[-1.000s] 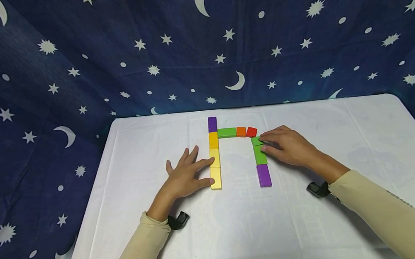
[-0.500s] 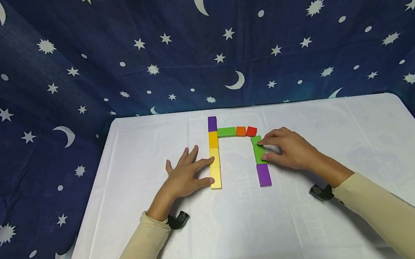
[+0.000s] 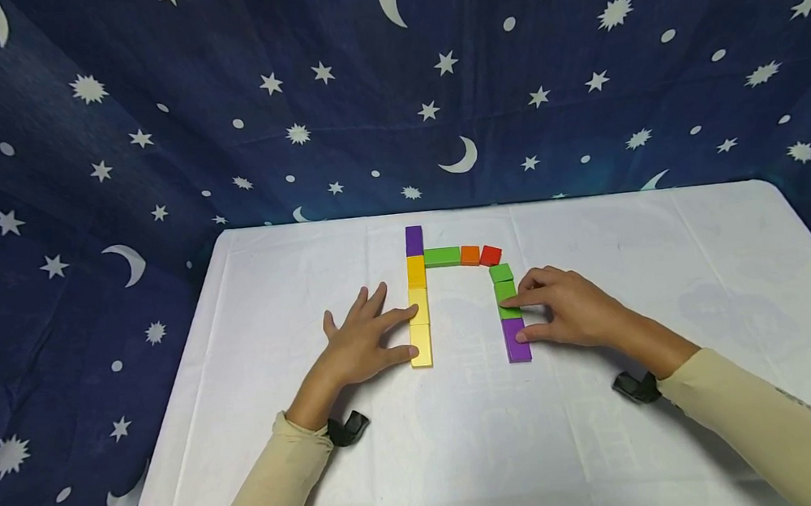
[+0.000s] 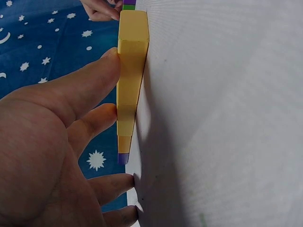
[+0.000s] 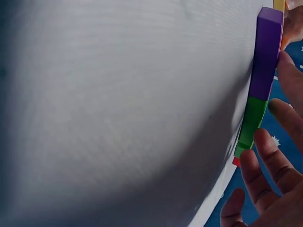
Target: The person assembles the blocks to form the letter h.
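Observation:
My left hand rests beside a column of blocks, its index finger and thumb pressing on two pale yellow blocks. Above those in the column come an orange-yellow block and a purple block. My right hand reaches a second column from the right: its index fingertip lies on a green block and its thumb touches a purple block. A smaller green block tops this column. Between the columns run a long green block, an orange block and a tilted red block.
White cloth covers the table. Behind and to the left hangs a dark blue curtain with stars and moons. Black wrist cameras sit at the left cuff and right cuff.
My right hand has slid down its column, from the green blocks to the lower green and purple ones. The left hand and the blocks stay about where they were.

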